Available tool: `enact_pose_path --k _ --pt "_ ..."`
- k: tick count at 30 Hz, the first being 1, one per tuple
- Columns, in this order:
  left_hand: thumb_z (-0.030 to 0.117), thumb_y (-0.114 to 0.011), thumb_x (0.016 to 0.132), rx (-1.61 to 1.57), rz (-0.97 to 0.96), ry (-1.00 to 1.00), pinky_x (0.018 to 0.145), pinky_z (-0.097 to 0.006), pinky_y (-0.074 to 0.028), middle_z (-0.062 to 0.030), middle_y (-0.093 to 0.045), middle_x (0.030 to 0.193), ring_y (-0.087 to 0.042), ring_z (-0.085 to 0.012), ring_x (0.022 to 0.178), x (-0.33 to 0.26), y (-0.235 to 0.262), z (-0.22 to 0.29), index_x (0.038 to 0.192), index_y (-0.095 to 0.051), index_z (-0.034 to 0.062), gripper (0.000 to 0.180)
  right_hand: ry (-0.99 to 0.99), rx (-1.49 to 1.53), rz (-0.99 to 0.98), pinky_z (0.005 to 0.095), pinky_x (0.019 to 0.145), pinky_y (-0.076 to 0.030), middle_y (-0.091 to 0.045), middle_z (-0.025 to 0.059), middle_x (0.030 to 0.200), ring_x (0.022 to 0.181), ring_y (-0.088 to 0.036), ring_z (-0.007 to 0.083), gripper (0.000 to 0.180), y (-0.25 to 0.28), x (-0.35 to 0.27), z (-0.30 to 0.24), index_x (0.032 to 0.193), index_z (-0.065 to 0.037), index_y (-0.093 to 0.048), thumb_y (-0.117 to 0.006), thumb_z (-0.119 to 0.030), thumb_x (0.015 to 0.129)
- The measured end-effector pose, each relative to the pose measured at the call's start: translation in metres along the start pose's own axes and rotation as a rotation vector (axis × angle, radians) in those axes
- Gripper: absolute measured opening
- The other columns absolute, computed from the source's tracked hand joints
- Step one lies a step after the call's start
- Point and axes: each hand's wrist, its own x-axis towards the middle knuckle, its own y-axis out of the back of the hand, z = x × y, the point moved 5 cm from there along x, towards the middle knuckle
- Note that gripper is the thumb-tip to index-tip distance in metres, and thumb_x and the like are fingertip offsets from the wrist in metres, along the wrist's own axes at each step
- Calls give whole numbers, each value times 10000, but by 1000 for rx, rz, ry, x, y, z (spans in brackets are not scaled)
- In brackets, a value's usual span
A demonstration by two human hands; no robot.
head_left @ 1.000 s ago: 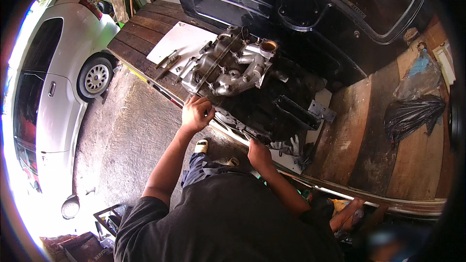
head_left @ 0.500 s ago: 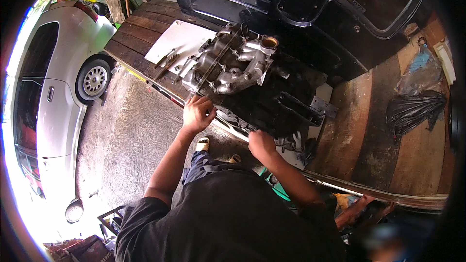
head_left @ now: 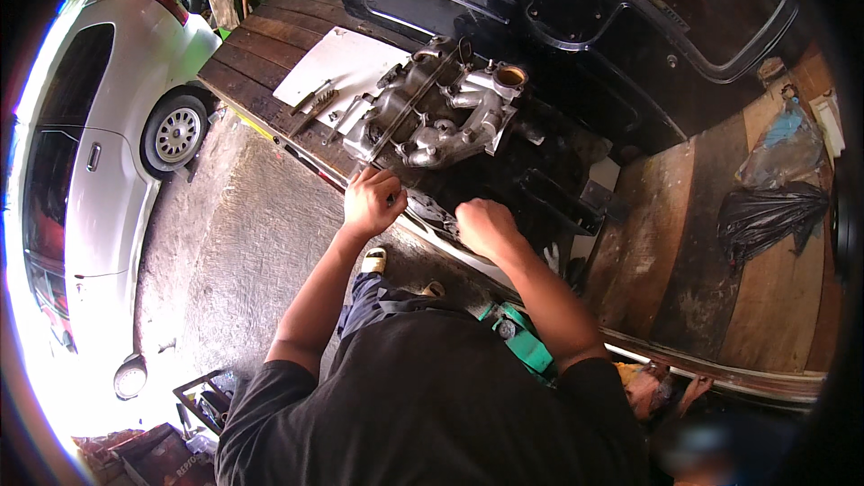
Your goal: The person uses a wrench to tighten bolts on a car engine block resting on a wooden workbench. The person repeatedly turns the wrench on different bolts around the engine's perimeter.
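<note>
My left hand (head_left: 373,202) is closed in a fist at the near edge of the wooden bench (head_left: 261,58), just below a greasy metal engine assembly (head_left: 405,90) with a cast intake manifold (head_left: 463,139). A short way to its right, my right hand (head_left: 488,229) is also closed, knuckles up, over the same edge. Whatever either fist holds is hidden by the fingers. Between and below the hands lies a greyish, crumpled-looking thing (head_left: 434,213), too dark to name. Behind my right hand spreads a black, oily surface (head_left: 513,184).
A white board (head_left: 337,58) carries slim metal tools (head_left: 317,106). Black vehicle panels (head_left: 558,18) stand behind. Plastic bags (head_left: 774,216) lie at right. A silver car (head_left: 103,135) is parked left, a green strap-like item (head_left: 526,342) is below, and another person's hand (head_left: 648,391) shows lower right.
My right hand has moved up and left, closer to my left hand. The left stays closed near the same spot. The whole view has shifted slightly.
</note>
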Motion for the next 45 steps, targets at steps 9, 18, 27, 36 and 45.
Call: enact_pose_path --k 9,18,27,36,45 --pt "215 -649 720 -6 -3 -23 697 -371 -437 -30 -559 732 -554 -243 763 0 0 0 644 -535 106 175 -195 556 203 471 707 -488 -659 203 850 830 -632 395 263 -48 -78 16 1041 -62 -633 -551 -277 914" --pt "190 -653 715 -13 -3 -17 711 -378 -451 -26 -573 745 -560 -242 779 -1 -1 -1 657 -559 108 138 -329 744 334 369 595 -484 -603 114 702 612 -614 249 203 -160 -79 42 1065 -37 -500 -466 -218 979" --pt "193 -650 713 -13 -31 -23 724 -374 -447 -18 -578 746 -561 -243 778 1 1 2 636 -545 112 153 -420 905 489 359 649 -472 -634 137 821 698 -598 231 249 -191 -71 48 1035 -24 -608 -491 -236 976" --pt "201 -653 718 -28 -41 -24 731 -376 -436 -16 -582 760 -557 -243 791 0 1 1 639 -546 116 158 -352 961 471 303 781 -460 -663 119 894 832 -622 198 253 -187 -67 46 950 -8 -628 -468 -201 988" --pt "205 -650 725 -21 -42 -21 725 -381 -433 -24 -598 783 -562 -247 791 -1 0 -1 654 -557 107 153 -499 1098 423 309 774 -450 -650 81 846 826 -601 183 312 -206 -60 54 880 -6 -615 -489 -275 976"
